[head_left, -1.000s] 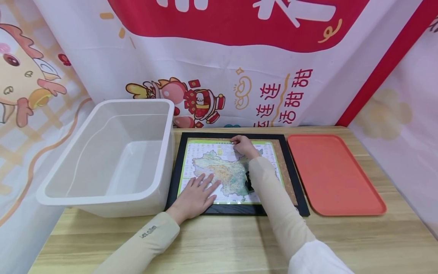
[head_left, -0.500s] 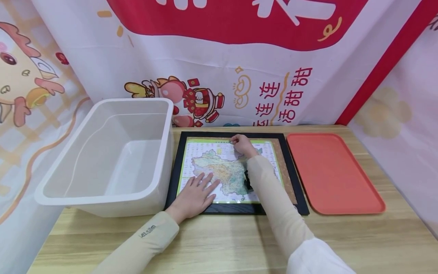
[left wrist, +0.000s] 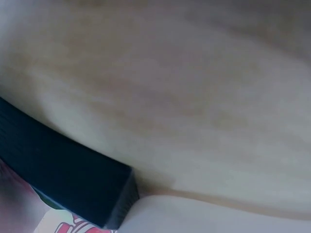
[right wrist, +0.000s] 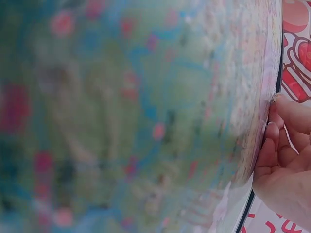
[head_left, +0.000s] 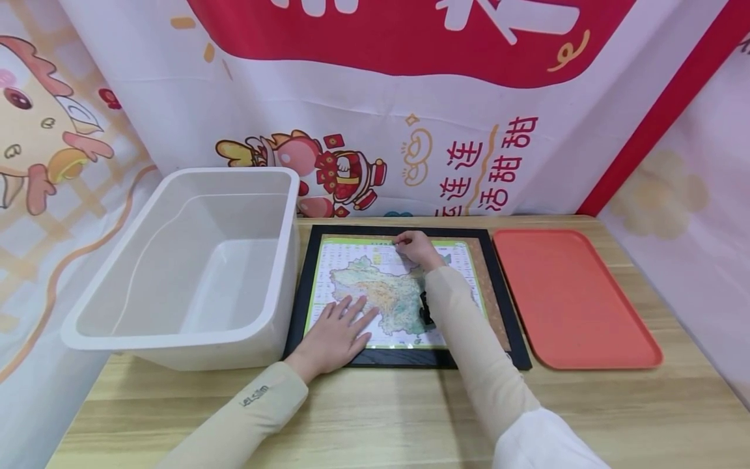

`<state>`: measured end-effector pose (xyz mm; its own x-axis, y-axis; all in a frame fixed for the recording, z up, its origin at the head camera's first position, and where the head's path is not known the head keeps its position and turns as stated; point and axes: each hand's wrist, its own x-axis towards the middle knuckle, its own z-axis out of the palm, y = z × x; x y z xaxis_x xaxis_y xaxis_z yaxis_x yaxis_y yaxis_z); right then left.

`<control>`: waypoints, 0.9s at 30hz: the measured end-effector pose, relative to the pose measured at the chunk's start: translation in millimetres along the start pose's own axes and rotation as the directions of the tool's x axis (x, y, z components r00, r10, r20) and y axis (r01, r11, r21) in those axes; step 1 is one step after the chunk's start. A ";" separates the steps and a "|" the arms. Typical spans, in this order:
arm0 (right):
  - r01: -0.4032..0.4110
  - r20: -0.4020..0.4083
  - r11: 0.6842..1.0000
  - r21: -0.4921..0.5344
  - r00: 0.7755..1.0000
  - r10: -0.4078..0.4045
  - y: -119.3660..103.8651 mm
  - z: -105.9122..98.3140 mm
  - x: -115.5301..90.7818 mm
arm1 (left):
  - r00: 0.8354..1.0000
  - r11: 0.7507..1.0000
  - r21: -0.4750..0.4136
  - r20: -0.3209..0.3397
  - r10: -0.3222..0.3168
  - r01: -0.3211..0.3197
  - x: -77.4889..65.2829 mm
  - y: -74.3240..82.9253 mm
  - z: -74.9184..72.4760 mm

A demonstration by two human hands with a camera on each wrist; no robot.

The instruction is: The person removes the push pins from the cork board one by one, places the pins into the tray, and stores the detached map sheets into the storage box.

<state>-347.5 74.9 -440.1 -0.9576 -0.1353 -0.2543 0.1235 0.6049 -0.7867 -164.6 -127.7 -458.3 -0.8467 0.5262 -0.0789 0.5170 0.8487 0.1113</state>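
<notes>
A laminated map [head_left: 383, 296] with a green border lies on a cork board [head_left: 495, 319] in a black frame [head_left: 404, 357]. The left hand [head_left: 334, 335] rests flat on its lower left part, fingers spread. Near the map's top edge, the right hand [head_left: 417, 249] has thumb and fingers brought together, pinching a small shiny pin. Those fingers cover most of the pin. In the right wrist view the thumb and curled fingers [right wrist: 289, 145] meet at the map's far edge. The left wrist view shows the frame's corner [left wrist: 73, 170] but little of the hand.
A deep white tub [head_left: 176, 342] stands against the frame's left side. To the right, a flat orange tray [head_left: 580, 299] lies beside the frame on the wooden table [head_left: 375, 417]. Behind the table hangs a printed cloth [head_left: 351, 98].
Both hands stay nearly in place. The silver glint at the right fingertips, plain in the earlier frames, is now mostly covered by the fingers.
</notes>
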 end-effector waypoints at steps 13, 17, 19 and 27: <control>-0.067 -0.033 0.994 0.083 0.997 0.070 -3.8 -5.0 -12.5 | 1.000 1.000 -0.004 0.008 0.006 -0.006 0.2 4.3 -3.7; -0.072 -0.034 0.983 0.171 0.996 0.079 -0.7 -7.6 -12.6 | 1.000 1.000 0.005 0.005 0.006 -0.006 -0.1 4.4 -3.5; -0.072 -0.028 0.976 0.204 0.996 0.080 -0.4 -9.6 -13.6 | 1.000 1.000 0.007 0.007 0.003 -0.003 -0.3 4.1 -3.2; -0.124 0.018 0.897 0.425 0.992 0.128 -4.3 -20.8 -17.1 | 1.000 1.000 -0.015 0.015 -0.003 0.003 -2.2 2.6 -3.7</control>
<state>-337.1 90.9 -420.7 -0.9289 -0.0709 -0.3636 0.3402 0.2254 -0.9130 -161.9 -126.8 -454.3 -0.8460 0.5247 -0.0944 0.5127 0.8493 0.1257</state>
